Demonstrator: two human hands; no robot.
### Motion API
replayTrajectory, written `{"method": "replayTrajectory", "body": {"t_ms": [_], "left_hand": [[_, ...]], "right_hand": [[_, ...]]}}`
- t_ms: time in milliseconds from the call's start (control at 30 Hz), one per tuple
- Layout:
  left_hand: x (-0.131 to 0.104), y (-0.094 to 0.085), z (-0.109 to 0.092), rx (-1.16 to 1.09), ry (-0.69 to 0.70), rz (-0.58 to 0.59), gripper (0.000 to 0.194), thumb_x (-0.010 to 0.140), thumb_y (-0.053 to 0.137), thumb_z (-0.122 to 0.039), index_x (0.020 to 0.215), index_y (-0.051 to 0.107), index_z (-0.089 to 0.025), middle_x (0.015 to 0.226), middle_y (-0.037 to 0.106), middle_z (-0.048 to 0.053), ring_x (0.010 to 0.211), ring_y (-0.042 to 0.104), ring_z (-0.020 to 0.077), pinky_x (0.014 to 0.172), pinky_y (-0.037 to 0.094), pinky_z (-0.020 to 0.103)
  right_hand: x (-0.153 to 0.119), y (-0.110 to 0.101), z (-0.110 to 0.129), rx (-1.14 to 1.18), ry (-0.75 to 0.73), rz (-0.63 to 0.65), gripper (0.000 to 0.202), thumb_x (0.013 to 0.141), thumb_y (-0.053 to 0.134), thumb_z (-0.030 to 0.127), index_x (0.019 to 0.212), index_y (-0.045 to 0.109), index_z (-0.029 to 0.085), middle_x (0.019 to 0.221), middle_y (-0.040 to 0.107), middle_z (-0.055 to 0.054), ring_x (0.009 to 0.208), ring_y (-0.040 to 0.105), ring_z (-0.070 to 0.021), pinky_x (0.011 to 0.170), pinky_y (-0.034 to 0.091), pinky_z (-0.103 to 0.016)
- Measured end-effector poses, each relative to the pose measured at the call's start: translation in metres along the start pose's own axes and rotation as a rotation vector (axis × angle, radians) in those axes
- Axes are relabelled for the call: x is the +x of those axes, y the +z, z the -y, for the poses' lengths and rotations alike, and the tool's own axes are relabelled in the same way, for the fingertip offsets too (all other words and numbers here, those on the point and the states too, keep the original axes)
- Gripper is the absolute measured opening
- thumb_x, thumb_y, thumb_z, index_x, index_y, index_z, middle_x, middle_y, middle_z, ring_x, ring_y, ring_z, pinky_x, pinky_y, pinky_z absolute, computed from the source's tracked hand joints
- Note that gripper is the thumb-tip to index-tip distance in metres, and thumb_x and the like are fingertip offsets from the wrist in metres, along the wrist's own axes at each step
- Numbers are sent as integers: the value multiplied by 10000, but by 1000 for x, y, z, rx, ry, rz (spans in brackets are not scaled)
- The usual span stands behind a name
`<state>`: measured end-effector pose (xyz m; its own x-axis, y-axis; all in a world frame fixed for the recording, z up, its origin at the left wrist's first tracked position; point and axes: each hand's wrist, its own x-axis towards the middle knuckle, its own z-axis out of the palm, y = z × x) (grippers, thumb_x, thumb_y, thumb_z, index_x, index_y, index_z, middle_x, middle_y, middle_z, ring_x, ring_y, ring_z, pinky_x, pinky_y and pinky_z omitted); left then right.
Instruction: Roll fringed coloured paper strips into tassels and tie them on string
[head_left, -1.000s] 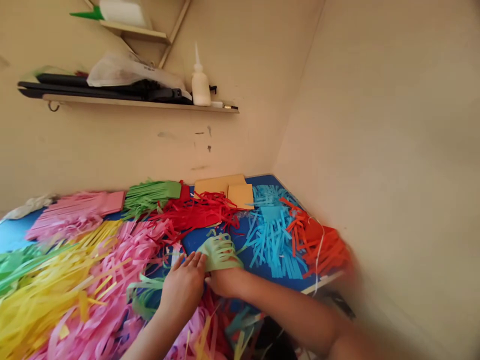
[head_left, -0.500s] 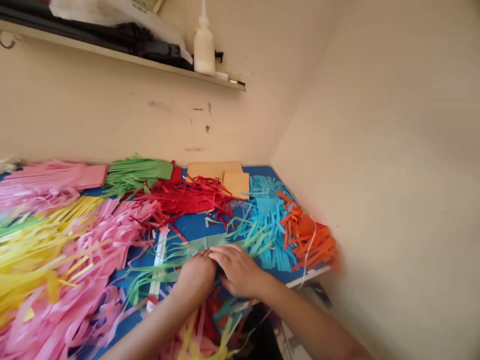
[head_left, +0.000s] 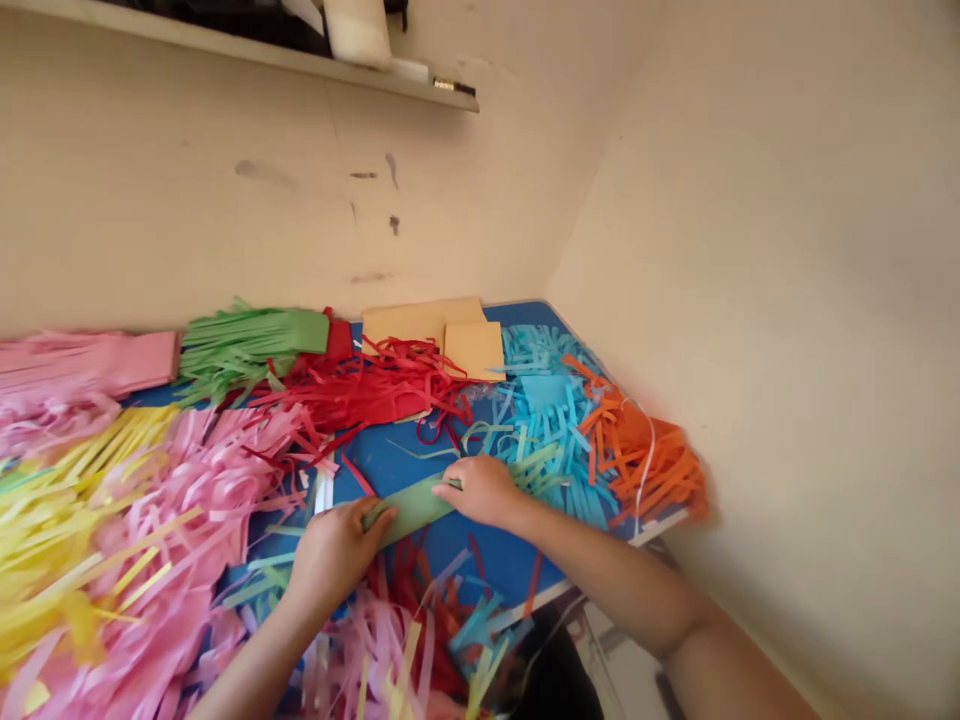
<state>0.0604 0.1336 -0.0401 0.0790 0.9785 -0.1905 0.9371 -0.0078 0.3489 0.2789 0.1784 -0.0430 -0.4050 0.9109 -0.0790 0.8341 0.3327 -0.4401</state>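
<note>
A strip of light green fringed tissue paper [head_left: 415, 508] stretches between my two hands, just above the blue table [head_left: 480, 560]. My left hand [head_left: 337, 545] grips its left end, thumb on top. Its right end is pinched by my right hand [head_left: 480, 490]. Thin green fringes stick out past both hands. Beneath and nearer to me hang pink, yellow, red and blue fringes [head_left: 397, 640] at the table's front edge. Beyond my hands lies red fringed paper [head_left: 375, 390], with light blue fringed paper [head_left: 551, 420] to the right of it.
Pink fringed paper [head_left: 217, 480] and yellow fringed paper [head_left: 52, 540] cover the left side. Behind are green fringed paper [head_left: 262, 345] and a folded tan paper [head_left: 474, 350]. Orange fringed paper [head_left: 645, 460] with a white string lies by the right wall. A shelf [head_left: 300, 58] hangs above.
My hands were together over the green paper; now they are apart, with the strip drawn out between them. The view has tilted down a little, so the shelf sits higher.
</note>
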Motion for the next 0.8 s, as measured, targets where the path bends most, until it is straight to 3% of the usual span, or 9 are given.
{"method": "replayTrajectory", "body": {"t_ms": [167,400,733,800], "left_hand": [[-1,0,-4,106,-16,69,319,900,444,-380,929,701,-195,884,771,105,871,711,284,741,422,334],[0,-2,-9,197,5,108,328,910,417,-392,868,683,-204,861,769,90,850,704,271,781,400,353],[3,0,-4,203,20,104,313,917,435,-388,906,684,-198,791,750,70,781,696,257,706,409,334],[-1,1,-5,220,27,28,300,911,473,-385,1014,666,-180,894,746,93,872,684,277,757,420,357]], "right_hand": [[3,6,1,-41,40,15,289,911,609,473,806,723,228,869,741,-8,781,645,-162,660,327,-259],[5,11,2,-75,66,-25,321,913,602,508,806,712,226,873,744,-8,808,661,-167,720,362,-270],[8,19,1,-116,60,-54,413,953,497,569,840,702,229,861,737,-21,790,655,-177,710,364,-295],[9,16,-1,-161,47,-86,394,952,513,551,837,686,217,844,725,-34,770,641,-183,734,360,-314]]}}
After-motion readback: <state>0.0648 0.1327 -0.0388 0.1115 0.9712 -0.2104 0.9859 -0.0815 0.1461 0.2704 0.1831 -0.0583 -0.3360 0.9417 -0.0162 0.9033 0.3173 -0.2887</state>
